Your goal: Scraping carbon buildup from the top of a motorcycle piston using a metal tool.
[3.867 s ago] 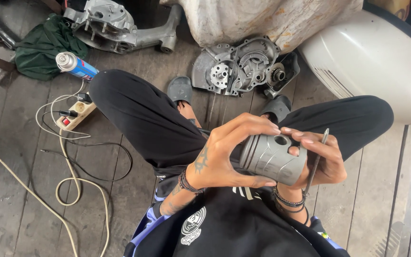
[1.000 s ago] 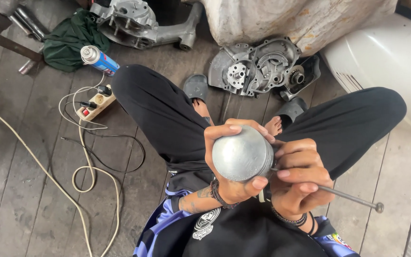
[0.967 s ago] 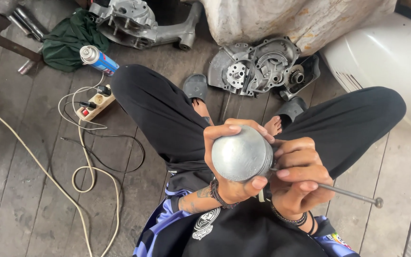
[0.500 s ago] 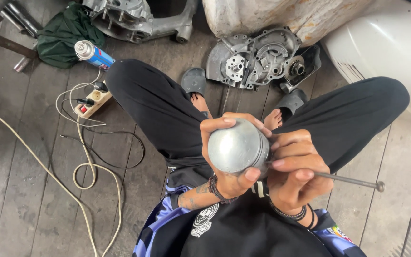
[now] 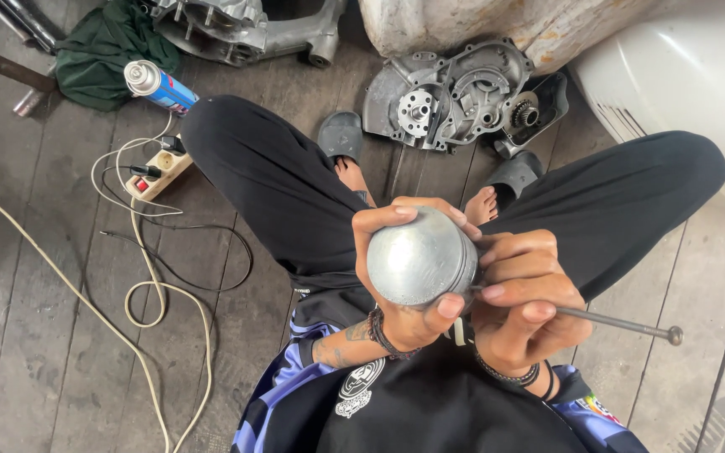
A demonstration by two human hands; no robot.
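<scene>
Here the left hand (image 5: 404,294) is wrapped around a dull grey metal piston (image 5: 421,258) with a domed crown, thumb under its near edge and fingers curled over the far rim, so the crown faces the camera. It is held in the air in front of the person's chest, above the lap, between the knees. The right hand (image 5: 522,306) is closed on a thin steel rod with a small knob at its outer end (image 5: 623,323); its inner end meets the piston's side just beside the thumb, though the exact contact point is hidden by the fingers.

The piston looks solid and stiff, probably fairly light for its bulk if it is aluminium, with a smooth and possibly oily skin that could slip. The firm wrap around the skirt, as now, seems the safest hold, with the ring grooves and crown edge the parts likeliest to mark.

Beyond the hands, black trouser legs spread to either side, with bare feet in dark slippers (image 5: 341,134) on the grey wooden plank floor (image 5: 35,335). Farther out lie a grey cast engine casing with gears (image 5: 455,92), a blue and silver spray can (image 5: 157,84), a cream power strip with cables (image 5: 157,168) and a dark green cloth (image 5: 111,46).
</scene>
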